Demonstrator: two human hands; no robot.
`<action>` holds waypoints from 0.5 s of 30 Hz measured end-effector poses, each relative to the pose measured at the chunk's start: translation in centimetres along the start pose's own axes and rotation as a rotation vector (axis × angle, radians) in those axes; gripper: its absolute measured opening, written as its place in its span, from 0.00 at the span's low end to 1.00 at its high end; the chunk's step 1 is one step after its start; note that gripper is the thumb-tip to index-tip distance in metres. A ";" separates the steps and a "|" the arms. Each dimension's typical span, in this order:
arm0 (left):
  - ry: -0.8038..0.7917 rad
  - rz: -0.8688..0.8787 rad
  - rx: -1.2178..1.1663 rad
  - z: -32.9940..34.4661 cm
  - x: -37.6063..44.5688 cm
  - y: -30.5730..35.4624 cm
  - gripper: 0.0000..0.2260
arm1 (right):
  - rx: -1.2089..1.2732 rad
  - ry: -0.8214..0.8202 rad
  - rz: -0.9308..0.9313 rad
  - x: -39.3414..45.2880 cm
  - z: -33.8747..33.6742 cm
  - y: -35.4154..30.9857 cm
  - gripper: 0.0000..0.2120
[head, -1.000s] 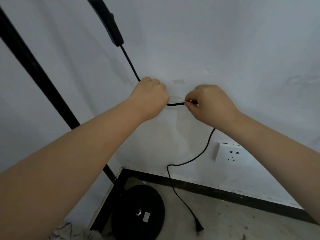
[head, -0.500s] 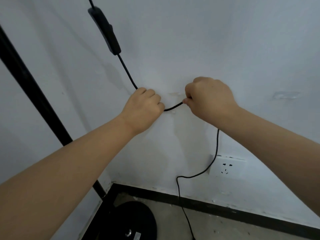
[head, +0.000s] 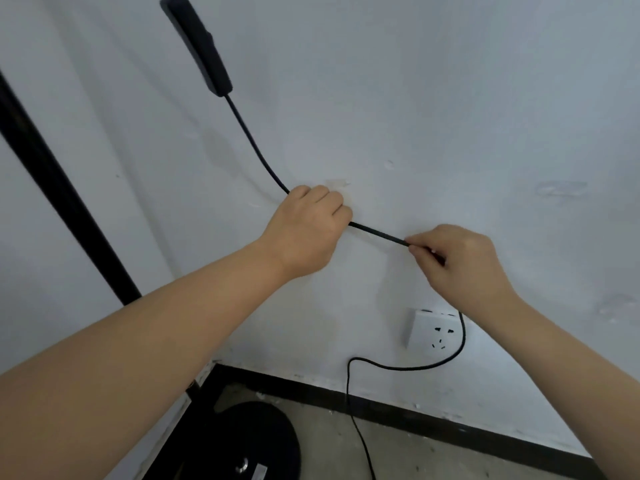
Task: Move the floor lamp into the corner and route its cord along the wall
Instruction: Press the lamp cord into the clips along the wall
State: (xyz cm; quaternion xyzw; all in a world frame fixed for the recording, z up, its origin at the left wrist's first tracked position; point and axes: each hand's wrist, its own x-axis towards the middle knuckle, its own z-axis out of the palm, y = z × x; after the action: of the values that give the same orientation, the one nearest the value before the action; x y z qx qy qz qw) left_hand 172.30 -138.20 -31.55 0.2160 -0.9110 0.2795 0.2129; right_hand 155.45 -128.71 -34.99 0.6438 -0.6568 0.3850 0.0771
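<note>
Holding the black cord (head: pixel 377 232) tight against the wall (head: pixel 450 98), my left hand (head: pixel 306 230) fists it and my right hand (head: pixel 457 258) pinches it above the socket (head: pixel 434 332).

I read no text, brand or number anywhere, small label on lamp base (head: pixel 254 448) too blurred to make out, wall socket (head: pixel 437 331) face bears only pin holes
</note>
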 end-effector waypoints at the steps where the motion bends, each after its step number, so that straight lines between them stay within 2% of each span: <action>1: 0.001 0.011 -0.005 0.1 0.1 0.5 0.10 | 0.115 -0.009 0.077 -0.8 0.1 0.5 0.09; 4: -0.010 0.094 0.007 0.5 0.5 2.1 0.10 | 0.504 -0.188 0.367 -3.2 0.4 2.1 0.12; 7: -0.077 0.184 0.019 0.8 1.1 3.6 0.12 | 0.596 -0.411 0.519 -5.1 0.3 3.9 0.11; 11: -0.173 0.304 0.034 0.3 2.1 5.6 0.13 | 0.435 -0.616 0.648 -5.8 -1.7 5.8 0.10; 13: -0.220 0.335 0.057 -0.2 2.8 6.7 0.13 | 0.309 -0.593 0.650 -5.4 -3.3 6.3 0.13; 15: -0.234 0.328 0.072 -0.6 3.8 7.7 0.13 | 0.235 -0.479 0.599 -4.7 -5.3 6.3 0.15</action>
State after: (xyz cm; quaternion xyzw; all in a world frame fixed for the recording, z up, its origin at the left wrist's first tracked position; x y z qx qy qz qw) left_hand 165.42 -133.11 -32.35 0.1030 -0.9419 0.3158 0.0494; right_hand 148.37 -122.63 -36.67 0.4996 -0.7663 0.3022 -0.2681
